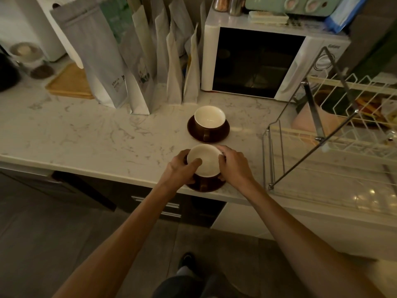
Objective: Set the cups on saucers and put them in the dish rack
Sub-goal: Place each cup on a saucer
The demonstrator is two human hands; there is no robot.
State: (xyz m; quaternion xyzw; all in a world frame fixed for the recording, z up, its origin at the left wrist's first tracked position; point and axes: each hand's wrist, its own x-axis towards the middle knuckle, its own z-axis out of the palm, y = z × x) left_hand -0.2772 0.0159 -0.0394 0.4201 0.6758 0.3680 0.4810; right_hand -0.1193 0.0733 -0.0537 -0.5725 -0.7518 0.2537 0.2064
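The near cup (pixel 204 161), white inside and brown outside, sits on its dark saucer (pixel 205 186) at the front edge of the surface (pixel 86 134), the saucer's near rim just overhanging that edge. Its handle is not visible, so I cannot tell which way it points. Both hands close on this set from either side. The left hand (pixel 179 168) comes in from the left, its fingers (pixel 194 163) curled, the thumb lying over the rim into the bowl of the cup and the rest wrapped down toward the saucer. The right hand (pixel 233 164) mirrors it on the right, its fingers bent around the cup's wall and rim, the lower ones seeming to reach the saucer's edge. Neither hand is clearly nearer; the set lies centred between them.

Behind it, a little farther back on the surface, the 2nd cup (pixel 209 117) already rests upright on its own saucer (pixel 223 131), handle turned toward the person, untouched.

The dish rack (pixel 277 147) stands to the right of both sets, its lower wire tier open toward the cups. So the carry probably runs rightward and slightly back, likely held level so the cup does not slide on the saucer.
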